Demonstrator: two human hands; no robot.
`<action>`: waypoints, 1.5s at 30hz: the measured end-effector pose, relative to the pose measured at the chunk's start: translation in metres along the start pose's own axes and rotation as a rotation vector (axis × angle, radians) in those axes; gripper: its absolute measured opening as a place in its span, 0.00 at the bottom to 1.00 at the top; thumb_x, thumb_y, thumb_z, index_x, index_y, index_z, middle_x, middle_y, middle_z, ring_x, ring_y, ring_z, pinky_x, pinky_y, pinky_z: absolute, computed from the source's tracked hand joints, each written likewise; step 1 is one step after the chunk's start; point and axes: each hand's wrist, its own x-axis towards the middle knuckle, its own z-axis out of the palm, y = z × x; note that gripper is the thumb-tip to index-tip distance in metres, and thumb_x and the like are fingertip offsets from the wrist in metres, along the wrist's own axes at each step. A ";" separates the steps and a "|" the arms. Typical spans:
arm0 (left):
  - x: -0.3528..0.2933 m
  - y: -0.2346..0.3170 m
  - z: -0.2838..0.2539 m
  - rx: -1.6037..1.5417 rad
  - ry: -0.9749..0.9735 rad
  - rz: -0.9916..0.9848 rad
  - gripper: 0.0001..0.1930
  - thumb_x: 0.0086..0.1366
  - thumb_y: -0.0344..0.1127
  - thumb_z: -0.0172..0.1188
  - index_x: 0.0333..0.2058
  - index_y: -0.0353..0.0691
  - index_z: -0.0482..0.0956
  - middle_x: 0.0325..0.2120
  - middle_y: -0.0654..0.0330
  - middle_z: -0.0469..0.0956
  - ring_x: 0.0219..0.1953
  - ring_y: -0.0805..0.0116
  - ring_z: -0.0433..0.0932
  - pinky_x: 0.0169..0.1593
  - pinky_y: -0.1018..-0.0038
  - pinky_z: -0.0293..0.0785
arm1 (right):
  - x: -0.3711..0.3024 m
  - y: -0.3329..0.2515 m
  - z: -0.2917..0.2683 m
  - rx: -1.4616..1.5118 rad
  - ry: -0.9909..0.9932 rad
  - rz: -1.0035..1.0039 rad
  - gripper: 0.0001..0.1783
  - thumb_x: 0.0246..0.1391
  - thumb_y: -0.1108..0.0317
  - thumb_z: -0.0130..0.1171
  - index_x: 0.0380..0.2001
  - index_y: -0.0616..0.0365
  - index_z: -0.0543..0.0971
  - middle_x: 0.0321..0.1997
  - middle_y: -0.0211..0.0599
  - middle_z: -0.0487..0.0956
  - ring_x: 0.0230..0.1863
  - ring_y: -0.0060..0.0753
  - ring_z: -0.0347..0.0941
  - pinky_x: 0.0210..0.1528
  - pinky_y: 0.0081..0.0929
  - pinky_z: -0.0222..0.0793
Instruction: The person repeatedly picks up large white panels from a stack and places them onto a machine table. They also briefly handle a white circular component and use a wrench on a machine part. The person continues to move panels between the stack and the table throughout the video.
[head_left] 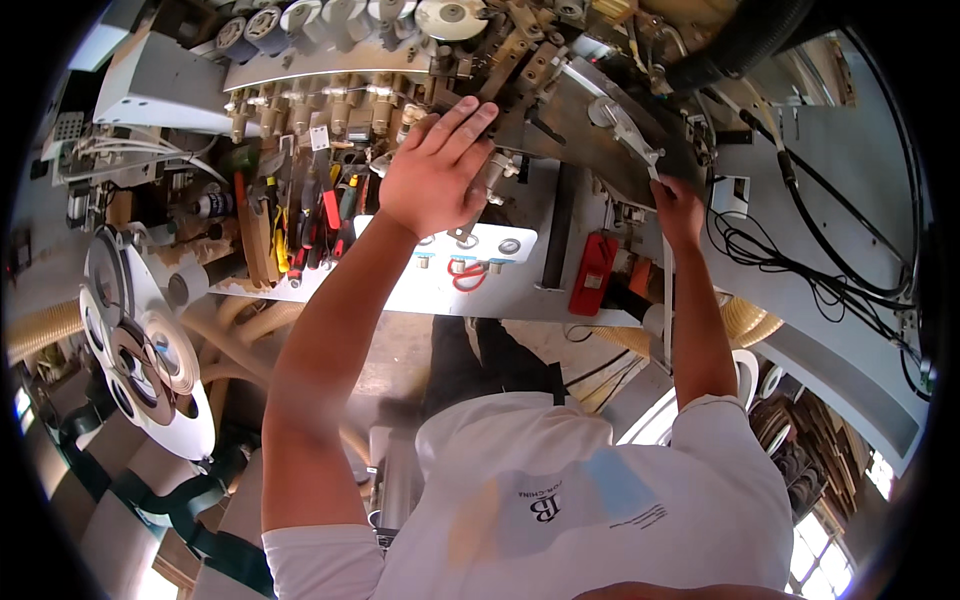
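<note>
My left hand (437,172) lies flat with its fingers stretched out, over the metal fittings at the front of a machine. Its fingertips reach to a dark metal block assembly (520,65); whether they touch it I cannot tell. On the right, my right hand (681,211) is closed around a narrow white strip (668,290), which hangs down past the wrist. Just beyond its fingers, a pale bracket-like part (625,128) lies on a dark metal plate (570,130). My right fingers are partly hidden.
Screwdrivers and pliers (290,220) stand left of my left hand. Below it is a white gauge panel (500,243). A red box-shaped part (594,272) hangs near the right wrist. A large reel (145,340) stands at left; black cables (790,260) loop at right.
</note>
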 end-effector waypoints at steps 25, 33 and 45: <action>-0.019 -0.015 0.004 -0.050 0.092 -0.012 0.13 0.54 0.41 0.61 0.37 0.44 0.83 0.63 0.64 0.65 0.68 0.65 0.58 0.62 0.57 0.62 | 0.026 -0.013 -0.013 -0.271 -0.039 -0.026 0.19 0.53 0.51 0.63 0.38 0.54 0.82 0.36 0.40 0.82 0.39 0.44 0.79 0.42 0.39 0.71; -0.020 -0.018 0.006 -0.016 0.105 -0.029 0.15 0.56 0.42 0.59 0.39 0.43 0.83 0.63 0.63 0.65 0.68 0.65 0.58 0.63 0.57 0.60 | 0.029 0.002 -0.015 -0.243 -0.062 0.058 0.22 0.53 0.47 0.64 0.33 0.57 0.83 0.30 0.40 0.80 0.33 0.38 0.78 0.38 0.34 0.70; -0.020 -0.018 0.005 -0.047 0.107 -0.037 0.15 0.55 0.42 0.58 0.39 0.42 0.84 0.63 0.62 0.66 0.67 0.65 0.58 0.63 0.57 0.59 | 0.028 0.005 -0.017 -0.238 -0.018 0.050 0.21 0.53 0.48 0.66 0.37 0.56 0.84 0.35 0.41 0.83 0.39 0.36 0.80 0.43 0.32 0.71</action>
